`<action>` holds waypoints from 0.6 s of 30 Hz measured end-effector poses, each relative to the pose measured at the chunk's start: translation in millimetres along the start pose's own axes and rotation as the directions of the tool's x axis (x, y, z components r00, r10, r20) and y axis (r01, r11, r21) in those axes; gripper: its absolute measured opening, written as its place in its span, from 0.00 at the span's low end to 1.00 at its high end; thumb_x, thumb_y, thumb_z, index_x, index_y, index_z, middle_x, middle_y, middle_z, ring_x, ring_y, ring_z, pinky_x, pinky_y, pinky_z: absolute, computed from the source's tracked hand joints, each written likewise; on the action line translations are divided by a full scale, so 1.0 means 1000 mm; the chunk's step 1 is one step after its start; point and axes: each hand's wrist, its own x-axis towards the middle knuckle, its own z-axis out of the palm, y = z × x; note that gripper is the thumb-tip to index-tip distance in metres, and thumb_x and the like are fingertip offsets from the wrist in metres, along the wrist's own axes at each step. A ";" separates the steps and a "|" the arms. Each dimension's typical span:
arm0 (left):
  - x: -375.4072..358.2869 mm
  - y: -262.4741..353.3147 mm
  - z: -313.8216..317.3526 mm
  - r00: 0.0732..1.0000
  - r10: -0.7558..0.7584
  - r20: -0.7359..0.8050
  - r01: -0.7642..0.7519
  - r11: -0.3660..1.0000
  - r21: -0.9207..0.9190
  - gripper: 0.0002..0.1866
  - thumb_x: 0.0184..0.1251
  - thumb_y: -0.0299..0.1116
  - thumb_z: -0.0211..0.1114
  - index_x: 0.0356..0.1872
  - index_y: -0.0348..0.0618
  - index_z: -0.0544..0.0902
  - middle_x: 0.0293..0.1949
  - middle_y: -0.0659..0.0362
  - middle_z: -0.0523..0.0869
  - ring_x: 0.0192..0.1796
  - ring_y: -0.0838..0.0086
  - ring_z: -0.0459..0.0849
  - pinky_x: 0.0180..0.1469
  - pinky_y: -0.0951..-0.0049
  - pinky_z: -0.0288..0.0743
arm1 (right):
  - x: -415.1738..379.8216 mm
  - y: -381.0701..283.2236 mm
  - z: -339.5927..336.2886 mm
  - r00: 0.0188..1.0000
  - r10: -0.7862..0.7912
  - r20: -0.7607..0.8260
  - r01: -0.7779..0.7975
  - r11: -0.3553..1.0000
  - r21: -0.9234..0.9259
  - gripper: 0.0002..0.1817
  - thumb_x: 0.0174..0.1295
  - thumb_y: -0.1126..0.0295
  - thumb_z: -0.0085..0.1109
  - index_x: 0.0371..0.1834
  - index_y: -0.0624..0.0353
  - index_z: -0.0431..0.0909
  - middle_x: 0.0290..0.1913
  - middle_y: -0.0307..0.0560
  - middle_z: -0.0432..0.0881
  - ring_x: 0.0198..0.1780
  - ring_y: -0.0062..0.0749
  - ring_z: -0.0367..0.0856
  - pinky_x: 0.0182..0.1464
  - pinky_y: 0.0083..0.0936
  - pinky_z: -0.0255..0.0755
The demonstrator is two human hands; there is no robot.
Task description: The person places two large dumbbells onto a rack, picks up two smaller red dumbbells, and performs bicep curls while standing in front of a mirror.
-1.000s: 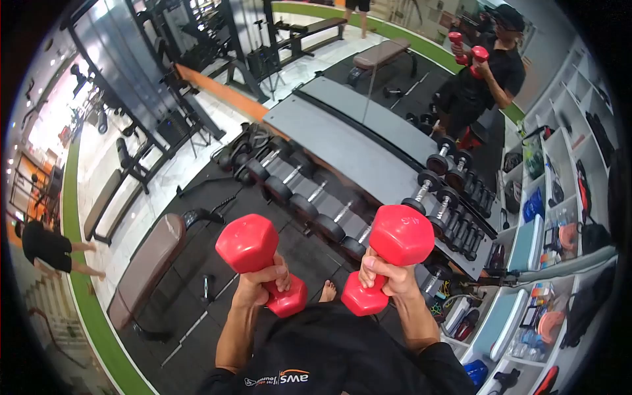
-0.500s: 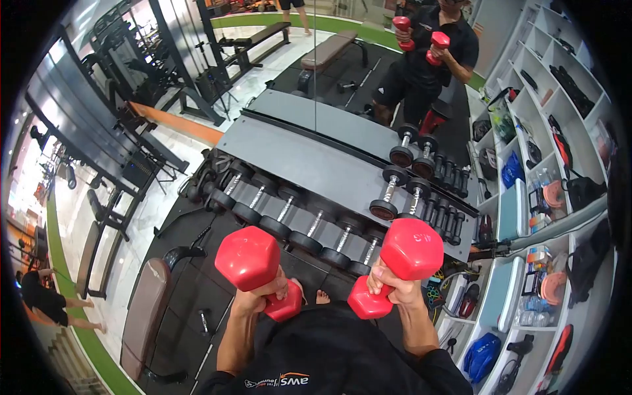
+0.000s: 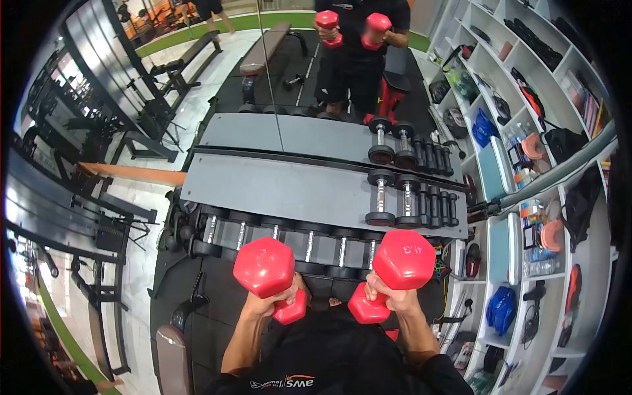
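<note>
Each of my hands grips a red dumbbell with six-sided heads, held up in front of my chest. The left dumbbell (image 3: 264, 266) stands tilted, its larger-looking head up and the other lower, with my left hand (image 3: 268, 301) wrapped round the handle between them. My right hand (image 3: 390, 294) is closed round the handle of the right dumbbell (image 3: 404, 259), which bears a white marking on its upper head. The two dumbbells are apart from each other. Both forearms point upward, and the handles are mostly hidden by my fingers.
Ahead is a grey dumbbell rack (image 3: 276, 191) with several black dumbbells on its top and lower tier. A mirror (image 3: 355, 85) behind it reflects me. White shelves (image 3: 520, 263) with bags and bottles line the right. A padded bench (image 3: 172, 359) stands at lower left, gym machines (image 3: 99, 59) beyond.
My view has turned, so the rack now lies more level. The left dumbbell sits a little lower and further right in view; the right one slightly lower. Both remain gripped.
</note>
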 end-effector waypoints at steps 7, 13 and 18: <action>0.039 0.034 -0.027 0.969 -0.229 -0.089 0.231 0.973 0.014 0.10 0.54 0.22 0.67 0.22 0.41 0.73 0.19 0.56 0.75 0.21 0.71 0.76 0.30 0.69 0.73 | 0.027 0.015 0.028 0.989 0.037 -0.144 -0.045 0.998 -0.054 0.04 0.62 0.83 0.60 0.35 0.65 0.74 0.21 0.45 0.75 0.21 0.31 0.75 0.29 0.30 0.74; 0.073 0.039 -0.026 0.963 -0.271 -0.002 0.271 0.962 0.033 0.10 0.52 0.22 0.66 0.21 0.41 0.72 0.18 0.56 0.75 0.20 0.70 0.75 0.29 0.68 0.73 | 0.046 0.011 0.031 0.971 -0.065 -0.229 0.024 0.984 -0.177 0.03 0.62 0.82 0.61 0.35 0.65 0.76 0.21 0.45 0.76 0.21 0.30 0.77 0.28 0.29 0.74; 0.101 0.035 -0.030 0.958 -0.288 0.014 0.287 0.957 0.052 0.09 0.52 0.21 0.66 0.22 0.41 0.73 0.18 0.56 0.75 0.19 0.70 0.75 0.28 0.68 0.73 | 0.059 0.011 0.020 0.958 -0.128 -0.255 0.072 0.973 -0.219 0.03 0.62 0.82 0.61 0.35 0.66 0.77 0.20 0.45 0.77 0.20 0.29 0.77 0.27 0.28 0.74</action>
